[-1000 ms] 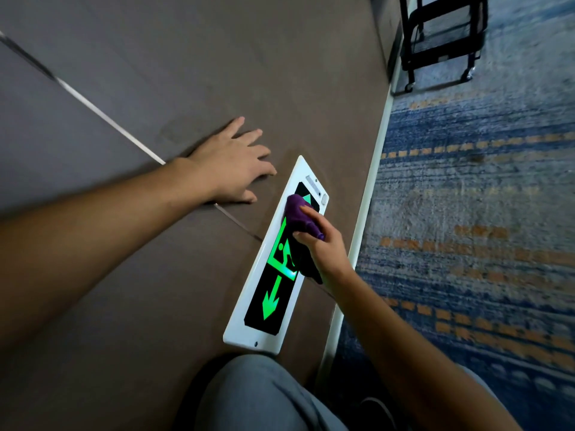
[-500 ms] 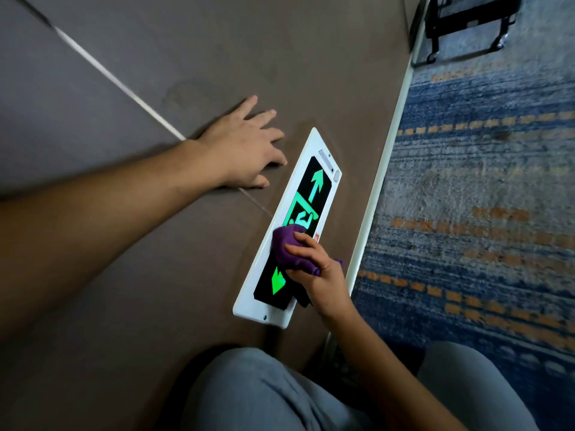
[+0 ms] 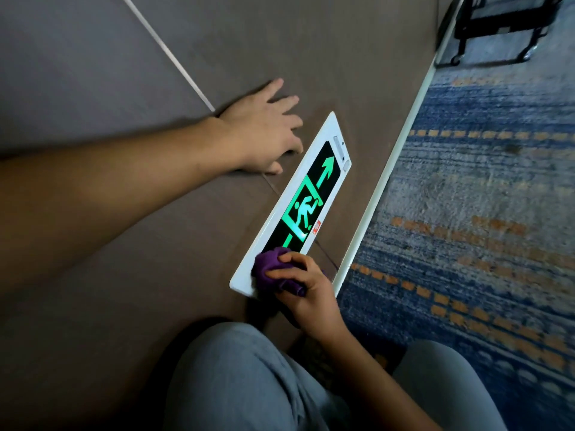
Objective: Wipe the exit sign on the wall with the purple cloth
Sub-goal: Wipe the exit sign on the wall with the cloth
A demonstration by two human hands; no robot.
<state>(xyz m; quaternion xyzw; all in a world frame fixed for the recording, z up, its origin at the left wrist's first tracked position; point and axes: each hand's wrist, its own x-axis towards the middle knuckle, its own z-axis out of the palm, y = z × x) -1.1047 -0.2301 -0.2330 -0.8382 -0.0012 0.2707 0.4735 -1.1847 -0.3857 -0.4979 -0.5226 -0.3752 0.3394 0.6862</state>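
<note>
The exit sign (image 3: 303, 199) is a long white-framed panel low on the brown wall, with a glowing green running figure and arrow on black. My right hand (image 3: 306, 293) is closed around the bunched purple cloth (image 3: 272, 269) and presses it on the sign's near end, covering the lower arrow and the frame's corner. My left hand (image 3: 264, 132) lies flat on the wall just left of the sign's far end, fingers spread, holding nothing.
A white skirting strip (image 3: 389, 169) runs along the wall's foot beside a blue and orange patterned carpet (image 3: 482, 213). A black wheeled cart frame (image 3: 497, 29) stands at the top right. My knees in grey trousers (image 3: 242, 384) are at the bottom.
My right hand has slid the cloth along the sign from its far end down to the near end, uncovering the running figure and upper arrow. The left hand stays flat on the wall.
</note>
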